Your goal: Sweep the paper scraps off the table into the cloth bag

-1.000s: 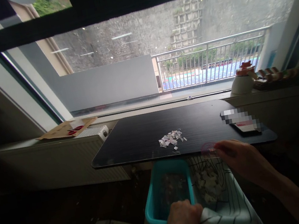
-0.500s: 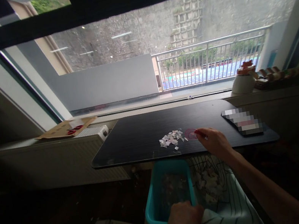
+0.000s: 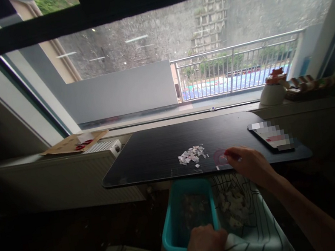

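My right hand (image 3: 252,163) is over the near part of the dark table (image 3: 158,144), fingers pinched on a thin, see-through pink plastic piece (image 3: 219,158) with a rounded outline. A small white scrap (image 3: 217,168) lies at its near edge. Left of it is a loose pile of small cut paper pieces (image 3: 190,155). Low in the view, my left hand (image 3: 205,246) is closed on the edge of a pale cloth with dark stripes (image 3: 267,233). More paper scraps (image 3: 234,209) rest in the cloth's hollow. A teal plastic basin (image 3: 171,239) with small bits inside stands beside it.
A flat device with a blurred screen (image 3: 271,136) lies on the table's right. A radiator (image 3: 66,178) stands left, with brown paper (image 3: 61,146) and red-handled scissors (image 3: 84,145) on top. A white jar (image 3: 271,94) sits on the sill before the window.
My right hand has moved slightly right and toward me with the pink plastic piece, away from the pile. A scrap has shifted to the table's near edge. My left hand stays put.
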### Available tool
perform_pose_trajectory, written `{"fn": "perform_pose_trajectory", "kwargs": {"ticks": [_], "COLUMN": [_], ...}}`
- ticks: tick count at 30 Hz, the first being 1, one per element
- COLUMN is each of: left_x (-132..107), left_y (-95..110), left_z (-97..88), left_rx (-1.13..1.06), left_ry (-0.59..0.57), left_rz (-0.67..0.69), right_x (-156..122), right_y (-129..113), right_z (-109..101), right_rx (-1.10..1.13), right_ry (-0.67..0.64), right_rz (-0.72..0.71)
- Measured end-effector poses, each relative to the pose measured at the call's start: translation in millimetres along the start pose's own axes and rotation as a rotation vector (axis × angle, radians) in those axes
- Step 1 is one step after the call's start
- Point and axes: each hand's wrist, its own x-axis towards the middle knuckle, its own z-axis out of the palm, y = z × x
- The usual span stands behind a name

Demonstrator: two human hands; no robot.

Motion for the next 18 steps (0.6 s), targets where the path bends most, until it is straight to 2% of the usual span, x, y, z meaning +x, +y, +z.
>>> {"fn": "perform_pose_trajectory", "kwargs": {"ticks": [3,5,11,14,18], "left_x": [-1,-2,1,2,-1], "left_y": [1,1,-1,-1,-1], "left_z": [-0.1,0.3,0.9,2.5,5.4], "left_rx": [-0.021,-0.031,-0.004,-0.003,-0.008], "left_ry": [0.007,0.017,-0.023,-0.004,0.069], "left_rz": [0.007,0.006,-0.005,0.008,0.015], "right_x": [-5,1,34,31,17], "right_y": [-2,-3,2,9,15], "right_z": [-8,-6,25,28,18], "right_rx": [0.003,0.011,0.039,0.086,0.164], "right_ry": [0.034,0.067,0.068,0.037,0.016], "right_rz": [-0.017,-0.034,-0.023,0.008,0.033]}}
